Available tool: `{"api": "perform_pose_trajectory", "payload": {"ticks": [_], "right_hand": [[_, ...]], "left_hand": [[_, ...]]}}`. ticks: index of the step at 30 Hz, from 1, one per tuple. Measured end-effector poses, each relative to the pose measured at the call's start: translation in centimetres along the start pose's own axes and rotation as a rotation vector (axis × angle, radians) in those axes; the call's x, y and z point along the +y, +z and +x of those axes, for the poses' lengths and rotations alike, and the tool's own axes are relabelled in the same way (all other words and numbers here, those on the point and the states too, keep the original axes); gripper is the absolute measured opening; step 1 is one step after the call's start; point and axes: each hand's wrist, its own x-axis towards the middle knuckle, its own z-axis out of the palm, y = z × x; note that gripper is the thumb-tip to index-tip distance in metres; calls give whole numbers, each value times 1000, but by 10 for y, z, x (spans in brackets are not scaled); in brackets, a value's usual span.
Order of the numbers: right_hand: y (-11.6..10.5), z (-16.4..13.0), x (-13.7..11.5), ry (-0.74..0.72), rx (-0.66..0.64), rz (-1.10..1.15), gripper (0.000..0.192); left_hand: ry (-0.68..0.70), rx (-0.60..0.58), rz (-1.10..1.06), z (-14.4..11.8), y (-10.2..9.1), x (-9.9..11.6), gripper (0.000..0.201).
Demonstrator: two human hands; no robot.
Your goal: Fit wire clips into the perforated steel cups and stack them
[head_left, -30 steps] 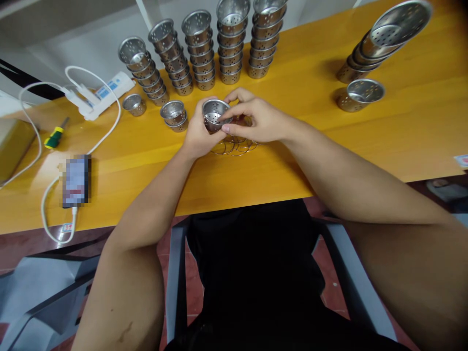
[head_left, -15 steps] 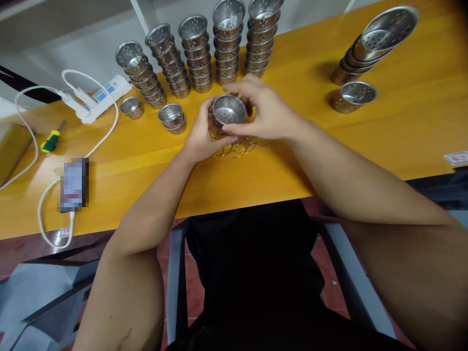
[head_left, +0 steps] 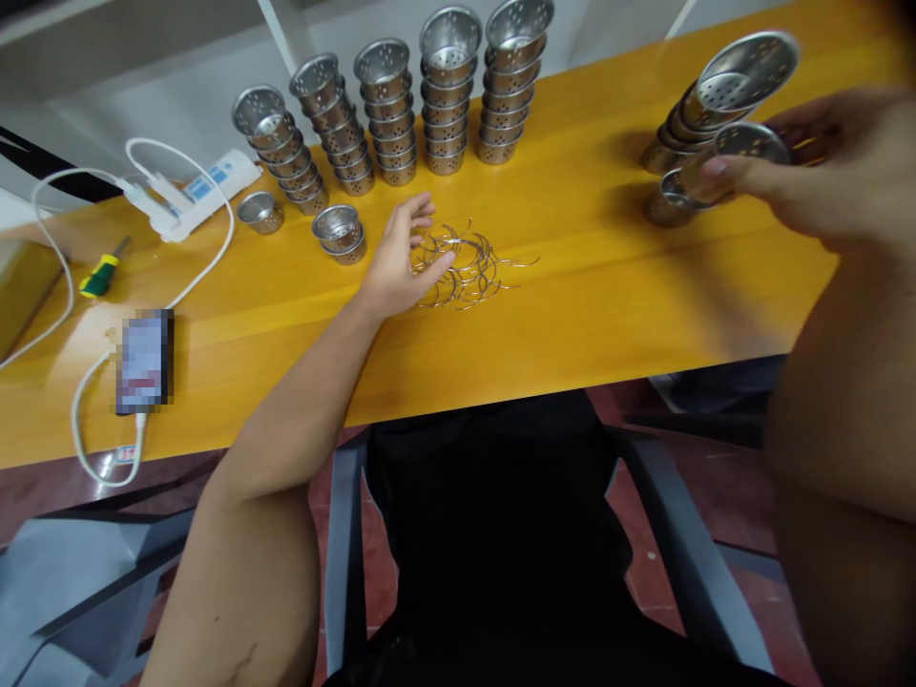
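Note:
My right hand [head_left: 822, 176] grips a small perforated metal cup [head_left: 751, 143] at the right of the table. Just below and left of that cup is another metal cup [head_left: 669, 202], partly covered by my fingers and the held cup. A leaning stack of metal cups [head_left: 687, 110] stands right behind. My left hand [head_left: 405, 253] is open, its fingers apart with nothing in them. It rests at the left edge of a loose heap of thin curved wires [head_left: 476, 267].
Several tall stacks of perforated cups [head_left: 447, 95] line the back. A short cup stack [head_left: 340, 234] and a single cup [head_left: 261, 212] stand left. Farther left are a power strip [head_left: 204, 196] with white cables, a screwdriver [head_left: 101, 275] and a phone [head_left: 143, 363].
My right hand has carried the cup from above the wires to the cups at the right. My left hand has let go of it and stayed by the wires, which are now uncovered.

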Motion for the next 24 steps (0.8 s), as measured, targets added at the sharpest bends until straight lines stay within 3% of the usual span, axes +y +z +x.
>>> {"api": "perform_pose_trajectory", "payload": {"ticks": [3,7,12,18,21,24], "right_hand": [[-2,-6,-13,192,-24,64,50],[2,-6,-30,197,-18,17,48],[21,8,-20,246,-28,-59,61],[22,9,-16,242,-14,-56,66],[30,8,-9,198,0,-50,71],[50,12,10,130,196,-40,98]], "left_hand": [[-18,-4,7,-1,-2,3,99],[-10,-17,31,-3,-9,5,99],[-2,-10,48,-2,-13,7,96],[21,-2,50,1,-14,19,96],[54,59,79,9,-29,22,96],[17,246,122,16,-57,12,90]]}}
